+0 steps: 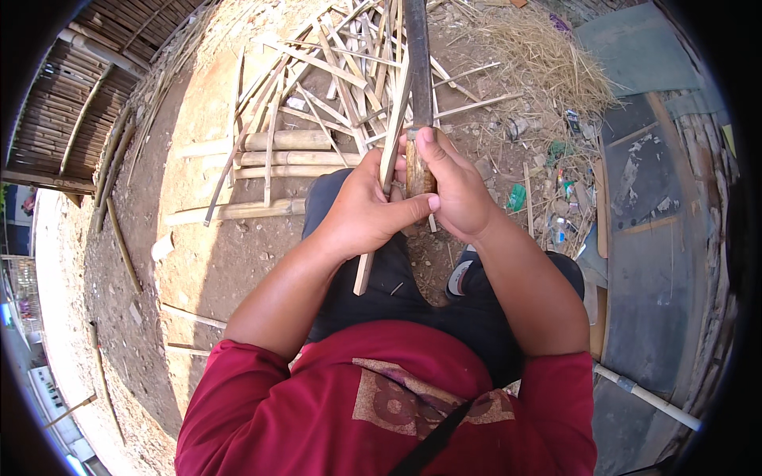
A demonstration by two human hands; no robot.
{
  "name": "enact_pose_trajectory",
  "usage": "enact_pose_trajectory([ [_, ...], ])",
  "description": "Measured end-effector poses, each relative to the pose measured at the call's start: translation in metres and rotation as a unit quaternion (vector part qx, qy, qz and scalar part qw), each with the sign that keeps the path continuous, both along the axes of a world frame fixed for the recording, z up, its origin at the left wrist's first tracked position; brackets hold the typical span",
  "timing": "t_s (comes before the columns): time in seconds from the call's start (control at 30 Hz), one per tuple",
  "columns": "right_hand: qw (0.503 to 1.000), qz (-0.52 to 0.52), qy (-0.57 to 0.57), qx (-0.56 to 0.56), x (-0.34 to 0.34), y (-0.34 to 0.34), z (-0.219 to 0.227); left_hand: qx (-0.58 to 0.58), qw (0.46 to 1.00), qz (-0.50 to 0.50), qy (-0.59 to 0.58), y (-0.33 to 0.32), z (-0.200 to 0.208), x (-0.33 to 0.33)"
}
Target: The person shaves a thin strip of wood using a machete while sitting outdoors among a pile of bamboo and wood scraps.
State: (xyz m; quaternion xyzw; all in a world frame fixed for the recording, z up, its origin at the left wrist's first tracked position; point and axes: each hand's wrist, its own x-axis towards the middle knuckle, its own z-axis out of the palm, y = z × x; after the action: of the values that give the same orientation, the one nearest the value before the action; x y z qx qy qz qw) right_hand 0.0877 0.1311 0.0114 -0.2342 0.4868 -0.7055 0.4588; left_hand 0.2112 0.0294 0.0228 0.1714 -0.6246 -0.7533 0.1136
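Observation:
My left hand [363, 200] is closed around a pale split bamboo strip [364, 272], whose lower end sticks out below my palm over my thigh. Its upper part runs away from me, close along the left side of a machete's dark blade [419, 71]. My right hand [460, 190] grips the machete by its brown wooden handle [419, 168], with the thumb at the blade's base and the blade pointing away. Both hands meet above my knees, and the left thumb reaches across to the right hand. Some fingers are hidden behind the handle and strip.
A tangled heap of bamboo strips [349, 71] covers the ground ahead. Thicker bamboo poles [290, 159] lie left of my knees. Dry straw [540, 47] and scattered litter [561, 230] are to the right, beside dark sheets [647, 301]. A slatted bamboo wall [59, 103] stands far left.

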Motion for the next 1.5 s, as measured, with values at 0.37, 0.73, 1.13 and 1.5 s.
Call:
enact_pose_trajectory([
  [0.37,0.962,0.005,0.121,0.244,-0.113,-0.043,-0.074,-0.017,0.995,0.091,-0.023,-0.078,0.024,0.049],
  [0.73,0.809,0.242,0.453,0.287,-0.027,-0.147,-0.31,-0.078,0.95,0.265,-0.148,-0.148,-0.012,0.124],
  [1.13,0.833,0.055,0.405,0.373,-0.003,-0.18,-0.333,-0.054,0.944,0.287,-0.154,-0.174,-0.04,0.134],
  [1.5,0.87,0.106,0.262,0.403,-0.042,-0.242,-0.373,-0.058,0.944,0.266,-0.184,-0.175,-0.034,0.131],
])
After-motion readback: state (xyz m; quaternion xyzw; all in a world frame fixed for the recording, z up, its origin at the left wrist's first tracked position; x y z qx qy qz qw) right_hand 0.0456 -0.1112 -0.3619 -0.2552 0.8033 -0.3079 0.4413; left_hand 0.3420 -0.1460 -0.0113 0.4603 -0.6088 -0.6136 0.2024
